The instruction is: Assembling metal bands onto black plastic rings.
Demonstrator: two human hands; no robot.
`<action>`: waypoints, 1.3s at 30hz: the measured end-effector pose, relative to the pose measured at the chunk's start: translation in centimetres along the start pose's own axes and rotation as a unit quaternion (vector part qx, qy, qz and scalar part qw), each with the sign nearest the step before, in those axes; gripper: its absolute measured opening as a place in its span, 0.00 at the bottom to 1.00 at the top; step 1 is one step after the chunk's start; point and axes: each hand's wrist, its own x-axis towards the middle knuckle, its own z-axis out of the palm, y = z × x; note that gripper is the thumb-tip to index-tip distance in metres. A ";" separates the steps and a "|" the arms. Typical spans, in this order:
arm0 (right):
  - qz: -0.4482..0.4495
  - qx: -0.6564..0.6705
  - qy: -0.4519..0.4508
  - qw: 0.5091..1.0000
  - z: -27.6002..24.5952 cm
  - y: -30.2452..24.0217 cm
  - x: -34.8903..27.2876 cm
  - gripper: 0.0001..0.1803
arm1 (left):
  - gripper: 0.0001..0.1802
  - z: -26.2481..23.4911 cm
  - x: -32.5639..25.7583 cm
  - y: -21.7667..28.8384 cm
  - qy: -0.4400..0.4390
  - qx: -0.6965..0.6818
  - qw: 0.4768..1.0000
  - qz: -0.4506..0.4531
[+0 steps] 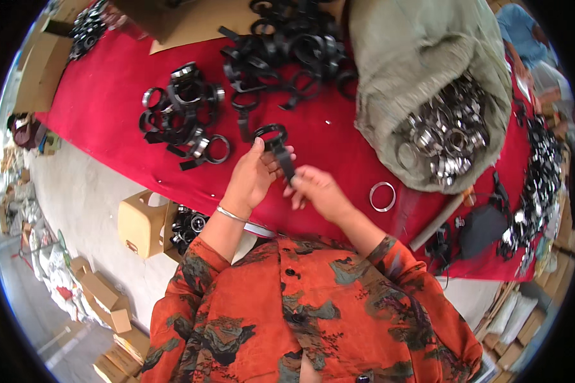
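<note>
Gripping black clamp (pixel 276 145), fingertips hidden.

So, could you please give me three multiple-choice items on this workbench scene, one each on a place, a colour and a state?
1. Where does the loose metal ring lie?
A. on the red cloth just below the sack
B. on the floor
C. inside the stool

2. What colour is the clamp being held?
A. white
B. black
C. yellow

3. How is the clamp held?
A. lying untouched
B. in one hand
C. in both hands

Answers: 1 A, it rests on the cloth by the sack's mouth. 2 B, ring and strap are black. 3 C, left hand and right hand both grip it.
</note>
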 end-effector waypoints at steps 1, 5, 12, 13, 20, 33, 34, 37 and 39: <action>0.011 -0.040 0.000 0.999 0.5 1.3 -1.1 0.08 | 0.23 0.2 0.0 -0.9 -0.006 0.003 1.000 -0.015; -0.074 -0.283 0.054 0.955 -0.5 2.5 -4.9 0.07 | 0.18 -0.3 -0.9 -4.0 0.002 0.093 0.995 -0.035; -0.136 -0.567 0.303 0.753 -9.3 3.0 -13.4 0.12 | 0.13 -1.0 -2.5 -6.3 0.010 0.180 0.981 -0.067; -0.134 -0.591 0.320 0.728 -10.1 3.1 -14.2 0.15 | 0.12 -0.5 -2.8 -6.8 0.023 0.195 0.978 -0.063; -0.165 -0.521 0.265 0.794 -13.5 4.0 -13.1 0.13 | 0.12 2.0 -5.9 -8.8 -0.010 0.142 0.989 -0.044; 0.004 0.364 -0.111 0.925 -8.8 -1.2 -13.1 0.07 | 0.16 7.5 -10.3 -9.4 -0.065 0.044 0.997 0.009; 0.002 0.351 -0.114 0.929 -8.9 -1.4 -13.0 0.08 | 0.16 7.4 -10.4 -9.5 -0.091 0.038 0.995 0.007; 0.009 0.352 -0.120 0.928 -9.1 -1.7 -12.9 0.09 | 0.15 7.9 -10.9 -9.7 -0.095 0.037 0.995 0.014; 0.007 0.351 -0.119 0.929 -9.1 -1.4 -13.0 0.09 | 0.15 8.3 -11.1 -9.9 -0.075 0.018 0.997 0.015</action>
